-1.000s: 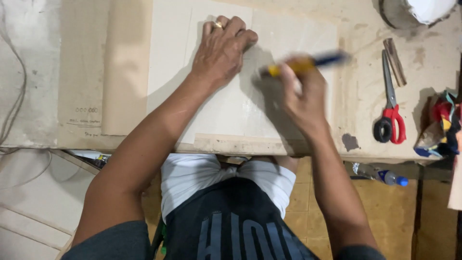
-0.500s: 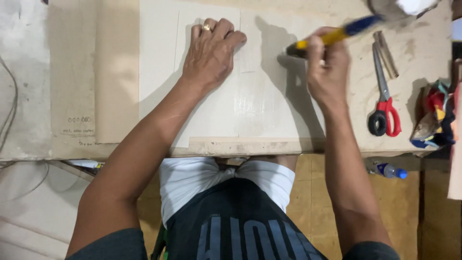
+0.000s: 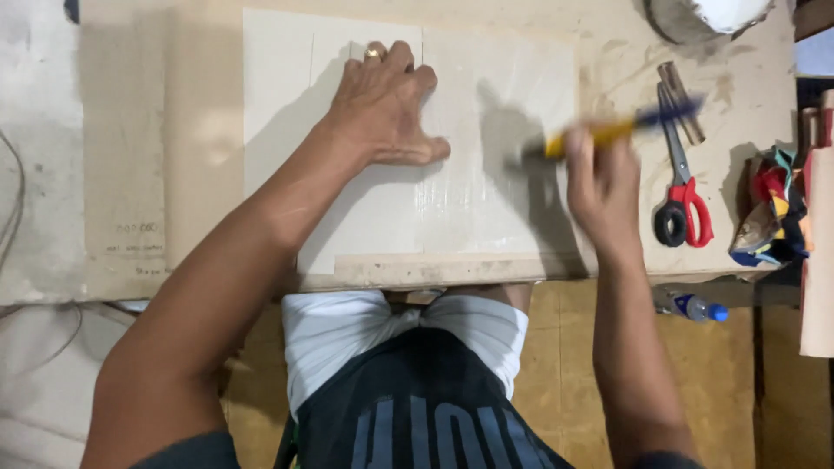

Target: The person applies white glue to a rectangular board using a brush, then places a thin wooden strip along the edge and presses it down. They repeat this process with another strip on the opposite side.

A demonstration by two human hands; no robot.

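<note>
Pale grey card, a flat rectangular sheet [image 3: 486, 78] with a glossy wet-looking patch toward its right side, is laid on a brown cardboard-covered worktable [image 3: 130, 130], its near edge close to the table's front edge; it is pinned there by the left hand [image 3: 382, 108], which is spread palm-down with fingers splayed and thumb out to the right, a ring on one finger, so nothing is grasped by it and the sheet is merely pressed flat, seemingly to stop it sliding or curling.

A brush with a yellow and blue handle [image 3: 621, 128] is clasped in the right hand [image 3: 604, 178], the fingers wrapped closed round the lower part of the handle; the tool is blurred, and its dark head is pointed left, over the right margin of the sheet; whether the head is touching the card cannot be told; a shadow is cast on the sheet just beside it.

Red-handled scissors with one black loop [image 3: 682, 187] are left to the right of that hand, blades pointing away, within easy reach; two short brown sticks [image 3: 679, 91] are crossed by the blades. A bundle of coloured cloth scraps [image 3: 773, 217] is set at the table's right end; a round whitish container [image 3: 695, 17] is partly seen at the far edge; a clear plastic bottle with a blue cap [image 3: 695, 307] is lying below the table.
</note>
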